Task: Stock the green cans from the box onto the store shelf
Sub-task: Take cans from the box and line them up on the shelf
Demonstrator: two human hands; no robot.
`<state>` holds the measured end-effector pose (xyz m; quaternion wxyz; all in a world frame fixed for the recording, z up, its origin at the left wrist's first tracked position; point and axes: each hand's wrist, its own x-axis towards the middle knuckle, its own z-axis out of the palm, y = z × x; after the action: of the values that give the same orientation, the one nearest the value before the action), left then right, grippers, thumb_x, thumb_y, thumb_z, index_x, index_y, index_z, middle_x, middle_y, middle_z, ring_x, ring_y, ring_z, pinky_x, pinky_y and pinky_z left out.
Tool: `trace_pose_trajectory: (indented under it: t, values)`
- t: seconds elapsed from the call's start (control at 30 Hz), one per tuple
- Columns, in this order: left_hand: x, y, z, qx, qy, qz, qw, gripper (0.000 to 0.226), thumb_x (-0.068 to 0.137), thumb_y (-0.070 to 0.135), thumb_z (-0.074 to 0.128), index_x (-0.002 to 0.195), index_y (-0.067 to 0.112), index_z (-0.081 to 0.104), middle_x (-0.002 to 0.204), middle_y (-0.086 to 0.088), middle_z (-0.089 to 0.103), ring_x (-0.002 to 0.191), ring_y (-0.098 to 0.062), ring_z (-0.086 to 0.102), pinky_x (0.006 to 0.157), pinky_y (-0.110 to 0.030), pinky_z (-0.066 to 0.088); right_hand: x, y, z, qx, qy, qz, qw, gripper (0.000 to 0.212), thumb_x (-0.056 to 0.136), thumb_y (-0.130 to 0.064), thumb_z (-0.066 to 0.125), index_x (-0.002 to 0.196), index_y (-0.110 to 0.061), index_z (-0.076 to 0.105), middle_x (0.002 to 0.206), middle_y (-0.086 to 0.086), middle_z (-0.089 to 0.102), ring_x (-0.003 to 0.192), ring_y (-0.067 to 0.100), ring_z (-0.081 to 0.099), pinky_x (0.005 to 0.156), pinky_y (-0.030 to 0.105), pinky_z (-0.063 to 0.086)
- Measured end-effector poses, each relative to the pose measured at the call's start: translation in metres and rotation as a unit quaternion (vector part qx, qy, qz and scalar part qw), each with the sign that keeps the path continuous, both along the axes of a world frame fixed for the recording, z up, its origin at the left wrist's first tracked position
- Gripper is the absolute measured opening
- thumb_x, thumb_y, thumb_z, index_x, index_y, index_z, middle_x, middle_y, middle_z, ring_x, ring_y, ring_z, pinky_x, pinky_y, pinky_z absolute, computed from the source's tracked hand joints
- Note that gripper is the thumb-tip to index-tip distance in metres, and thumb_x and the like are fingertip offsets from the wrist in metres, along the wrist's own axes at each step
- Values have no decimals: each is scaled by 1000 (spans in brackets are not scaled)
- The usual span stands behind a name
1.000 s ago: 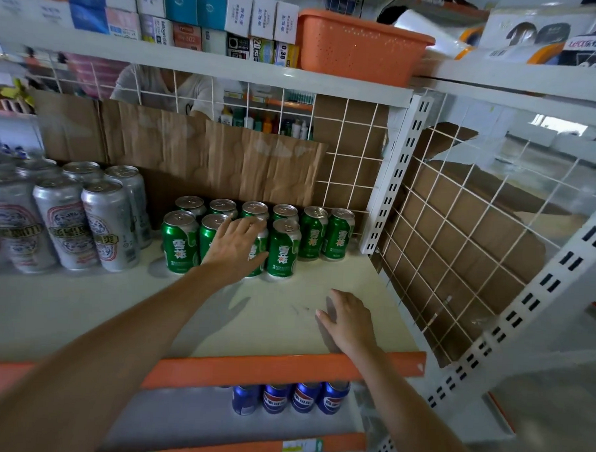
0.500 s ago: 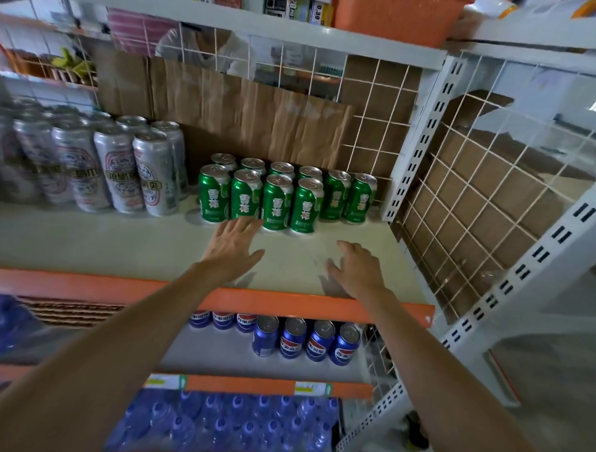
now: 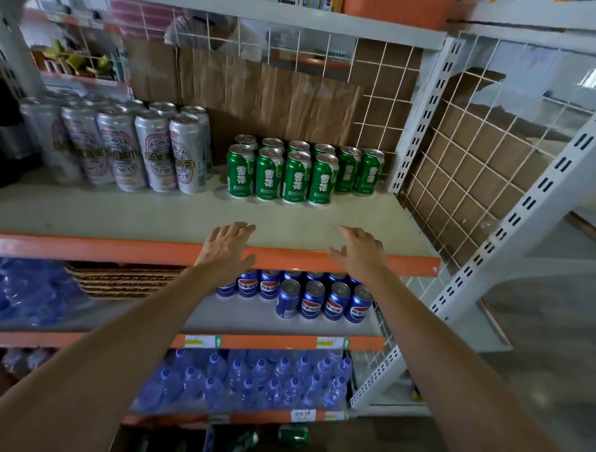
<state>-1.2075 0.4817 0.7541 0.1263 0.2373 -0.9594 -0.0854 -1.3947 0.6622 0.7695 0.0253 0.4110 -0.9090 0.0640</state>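
Left hand [image 3: 228, 246], right hand [image 3: 357, 250] spread; glossy cylindrical green cans [image 3: 294, 176] beyond.

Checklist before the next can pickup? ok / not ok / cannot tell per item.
1. Left hand empty, fingers relaxed: ok.
2. Right hand empty: ok.
3. Green cans on the shelf all upright: ok.
4. Bare shelf space in front of the two rightmost cans: ok.
5. Supply within reach: cannot tell. A green can on its side shows low in view, and the rest there is blurred.
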Motion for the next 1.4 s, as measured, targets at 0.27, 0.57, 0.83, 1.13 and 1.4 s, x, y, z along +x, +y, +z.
trace_pose_trajectory:
  t: [0.27,0.57,0.83,1.13,1.4]
  values:
    - [73,20,-22,25,-7,7,1000,58,91,35,53,141,15,33,143,-5,36,132,-25,33,110,-37,20,72,15,-17,29,-1,32,999,62,94,-47,45,144,-15,27,144,11,39,130,31,38,104,44,32]
    - [159,40,-52,47,-38,101,993,62,90,36,53,144,15,30,145,-6,34,132,-27,33,108,-37,23,129,4,-45,47,-29,117,992,62,93,-43,50,144,-15,29,145,11,37,134,30,34,106,46,31]
    - [222,85,-83,75,-45,208,974,61,88,35,58,142,14,36,144,-8,38,131,-28,37,107,-39,24,169,0,-74,85,-46,242,965,62,94,-42,49,145,-14,29,144,11,38,131,30,36,105,43,29]
    - [293,144,-139,135,-56,340,929,56,89,32,56,140,19,37,141,-4,40,132,-25,36,108,-37,22,223,-13,-130,156,-67,352,920,61,93,-46,48,143,-15,30,142,10,41,130,30,38,104,41,30]
    - [351,154,-201,207,-83,420,879,55,91,39,50,141,24,34,143,2,38,133,-23,35,110,-35,22,284,-50,-195,242,-94,416,871,63,94,-47,47,145,-16,27,145,9,38,132,28,35,104,41,30]
